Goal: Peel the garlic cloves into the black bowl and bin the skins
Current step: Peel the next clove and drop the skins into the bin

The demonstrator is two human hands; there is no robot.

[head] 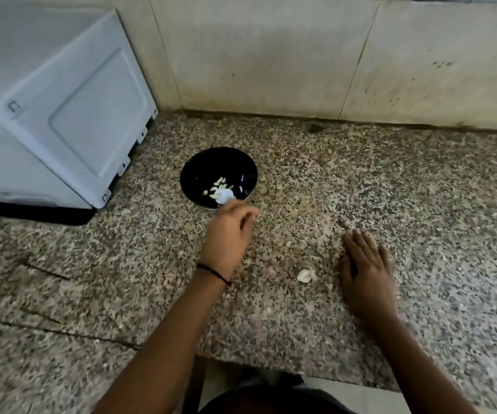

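A white boxy appliance fills the back left corner of the speckled stone surface, with a stained tiled wall along the back edge. The black bowl stands toward the back, near the middle and just right of the appliance, and holds several peeled garlic cloves. Nothing lies between the hands and the bowl. The left grip, with a dark band on its wrist, reaches over the bowl's near rim with its fingers curled, pinching a blurred white garlic piece at the tips. The right grip lies flat on the surface toward the front edge, fingers straight and holding nothing. A loose garlic scrap lies on the surface between the two, just beside the right one.
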